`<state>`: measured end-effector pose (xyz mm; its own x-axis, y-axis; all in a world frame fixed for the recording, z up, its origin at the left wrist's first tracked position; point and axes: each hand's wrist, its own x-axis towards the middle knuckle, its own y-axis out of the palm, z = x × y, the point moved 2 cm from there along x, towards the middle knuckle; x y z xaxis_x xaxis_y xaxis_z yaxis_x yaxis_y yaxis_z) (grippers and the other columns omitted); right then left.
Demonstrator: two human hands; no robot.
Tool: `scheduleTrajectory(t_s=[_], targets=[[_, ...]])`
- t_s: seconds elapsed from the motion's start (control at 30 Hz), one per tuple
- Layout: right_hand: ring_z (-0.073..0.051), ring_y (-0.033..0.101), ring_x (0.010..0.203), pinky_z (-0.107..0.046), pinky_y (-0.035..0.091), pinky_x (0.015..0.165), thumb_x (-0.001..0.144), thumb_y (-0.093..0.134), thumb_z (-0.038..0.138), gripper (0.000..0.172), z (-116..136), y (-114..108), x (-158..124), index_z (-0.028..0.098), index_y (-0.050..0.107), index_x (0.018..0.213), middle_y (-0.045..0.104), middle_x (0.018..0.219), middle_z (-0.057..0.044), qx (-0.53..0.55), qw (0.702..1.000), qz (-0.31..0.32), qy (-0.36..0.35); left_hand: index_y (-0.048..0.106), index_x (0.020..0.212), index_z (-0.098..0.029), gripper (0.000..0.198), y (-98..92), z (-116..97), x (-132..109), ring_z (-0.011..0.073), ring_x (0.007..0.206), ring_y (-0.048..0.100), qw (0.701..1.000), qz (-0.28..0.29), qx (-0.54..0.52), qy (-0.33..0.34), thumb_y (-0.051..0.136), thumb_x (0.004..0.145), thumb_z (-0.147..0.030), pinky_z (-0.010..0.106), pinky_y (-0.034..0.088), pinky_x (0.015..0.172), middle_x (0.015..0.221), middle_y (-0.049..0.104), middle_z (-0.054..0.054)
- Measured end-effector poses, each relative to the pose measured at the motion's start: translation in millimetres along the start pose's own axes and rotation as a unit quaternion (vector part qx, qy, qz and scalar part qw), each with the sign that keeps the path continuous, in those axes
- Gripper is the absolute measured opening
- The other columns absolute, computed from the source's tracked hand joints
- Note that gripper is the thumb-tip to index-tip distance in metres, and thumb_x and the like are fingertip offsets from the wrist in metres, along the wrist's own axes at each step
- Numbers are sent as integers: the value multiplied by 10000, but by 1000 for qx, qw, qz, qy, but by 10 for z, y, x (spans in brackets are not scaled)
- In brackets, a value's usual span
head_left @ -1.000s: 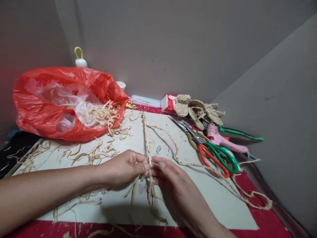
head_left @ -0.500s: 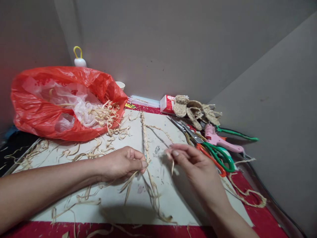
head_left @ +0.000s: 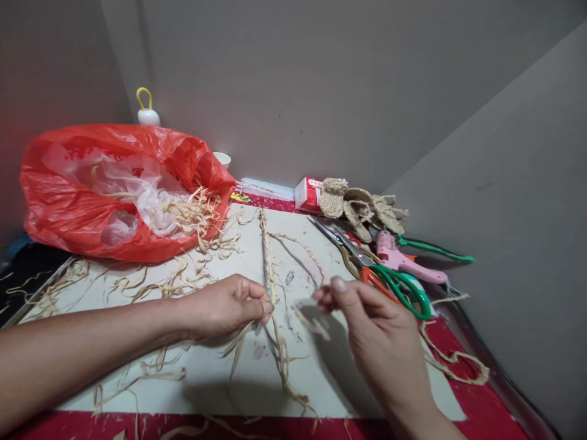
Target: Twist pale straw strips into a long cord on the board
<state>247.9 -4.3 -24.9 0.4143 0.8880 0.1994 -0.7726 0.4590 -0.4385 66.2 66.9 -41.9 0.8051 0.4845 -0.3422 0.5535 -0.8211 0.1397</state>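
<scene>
A braided straw cord [head_left: 266, 256] runs down the middle of the white board, and its lower end splits into loose straw strips [head_left: 282, 360]. My left hand [head_left: 238, 305] is closed, pinching the cord low down between thumb and fingers. From the upper part of the braid a thin twisted straw strand [head_left: 302, 245] curves off to the right. It reaches the curled fingertips of my right hand [head_left: 376, 330], which are closed on it with the thumb lifted. The strand's tail below these fingers is blurred.
A red plastic bag [head_left: 137, 244] with straw strips stands at the back left. To the right lie scissors [head_left: 398, 284], a pink glue gun [head_left: 408, 263] and woven straw pieces [head_left: 358, 208] beside a red-and-white box [head_left: 308, 194]. Straw scraps [head_left: 160, 284] litter the white board [head_left: 220, 391].
My right hand has turned, its thumb now raised, and sits slightly lower; the strand's tail has swung left. My left hand keeps its pinch almost unmoved.
</scene>
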Motion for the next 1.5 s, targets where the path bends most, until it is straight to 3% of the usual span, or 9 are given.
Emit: scheduleTrajectory(t_s=[0.17,0.3,0.4,0.53,0.73,0.87,1.03,1.3,1.5], targets=[[-174,615,777,-288,486,704,772,646,431,302,25,78,-39,190,622,952,672,921,-62,91,989,91,77,521,635,-137,308,-1,36,24,60,514,310,1000,0,-6,28,564,796,-396,190,253,514,558,433,-46],[-157,614,780,-288,470,740,835,571,441,307,39,280,-152,172,577,981,664,837,-55,211,908,302,201,539,663,-137,339,31,89,47,98,617,482,996,43,-64,55,565,797,-447,220,379,659,610,538,0],[-87,489,537,-211,401,568,889,480,453,306,2,392,-203,159,556,860,551,596,17,238,861,390,223,533,658,-133,367,50,118,60,123,643,521,993,67,-74,60,535,812,-466,257,399,713,634,578,32],[-57,225,455,-189,207,429,870,492,493,337,-83,440,-170,174,487,761,344,565,76,244,861,385,224,530,660,-133,335,32,127,71,85,587,439,998,23,-32,44,557,796,-437,215,370,649,619,532,-11],[-66,216,476,-205,176,427,870,486,493,388,-106,449,-105,153,506,686,330,541,66,205,861,427,189,559,740,-130,297,21,145,78,108,693,502,997,71,-17,39,487,840,-400,241,395,747,725,583,21],[-52,162,387,-210,114,368,856,510,453,361,-124,488,-126,179,449,629,300,452,95,256,831,423,254,536,735,-142,239,-37,129,62,90,603,425,996,69,48,32,503,824,-361,213,362,630,648,517,-19],[-37,153,349,-194,112,348,843,518,402,378,-155,519,-149,191,375,563,292,421,104,281,831,389,282,514,711,-154,251,-90,20,4,65,464,297,992,91,89,-21,447,850,-352,192,250,465,531,405,-56],[-20,138,357,-174,86,351,779,599,394,396,-146,493,-120,186,362,539,282,426,108,318,811,378,315,525,680,-166,286,-287,-158,-40,54,384,299,985,73,151,-48,453,845,-388,191,240,409,507,488,-37],[-17,123,348,-172,68,346,805,580,366,393,-189,498,-131,184,357,537,273,416,106,353,785,391,325,558,688,-161,265,-633,-342,-88,76,415,418,968,-45,243,-38,472,812,-379,200,301,426,575,574,-3]])
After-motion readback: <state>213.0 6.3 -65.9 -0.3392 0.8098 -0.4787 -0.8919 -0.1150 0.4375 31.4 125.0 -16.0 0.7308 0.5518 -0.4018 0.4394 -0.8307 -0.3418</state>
